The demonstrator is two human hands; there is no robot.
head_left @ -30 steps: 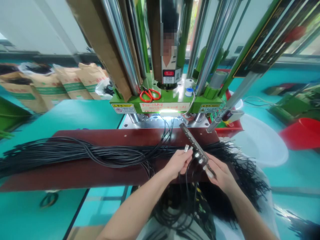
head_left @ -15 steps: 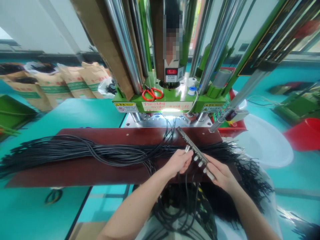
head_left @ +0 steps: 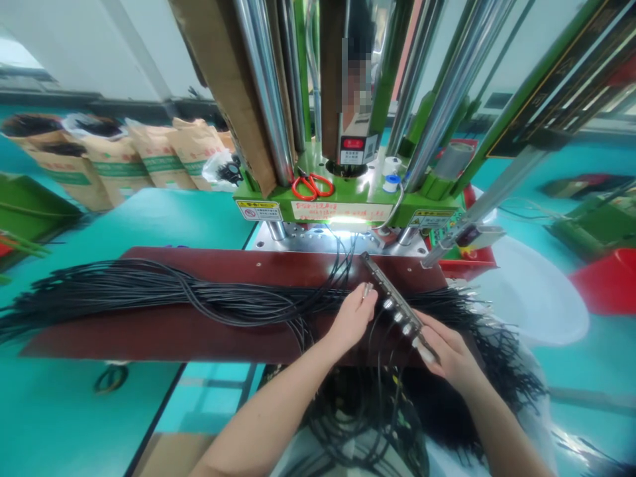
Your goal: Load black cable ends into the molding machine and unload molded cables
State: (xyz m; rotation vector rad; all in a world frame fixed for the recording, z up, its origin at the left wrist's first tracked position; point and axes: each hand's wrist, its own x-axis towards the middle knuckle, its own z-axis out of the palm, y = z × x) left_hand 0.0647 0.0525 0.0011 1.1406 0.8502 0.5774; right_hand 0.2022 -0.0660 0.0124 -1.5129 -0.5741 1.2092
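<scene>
My right hand is closed around the lower end of a long metal bar-shaped fixture, which slants up and to the left. Several silvery connectors sit along its left edge, with black cables hanging from it toward my lap. Between the fingertips of my left hand is a small metal cable connector, apart from the bar and just left of it. Beneath both hands, a thick bundle of black cables stretches across a dark red board.
A green press machine stands ahead, its work area lit, with thin cables running into it. Red-handled scissors lie on its ledge. Right of it are a red bin and a white tub. Paper sacks stand back left.
My left hand with the connector has pulled slightly away from the bar, opening a gap. My right hand still grips the bar. The whole view has shifted a little.
</scene>
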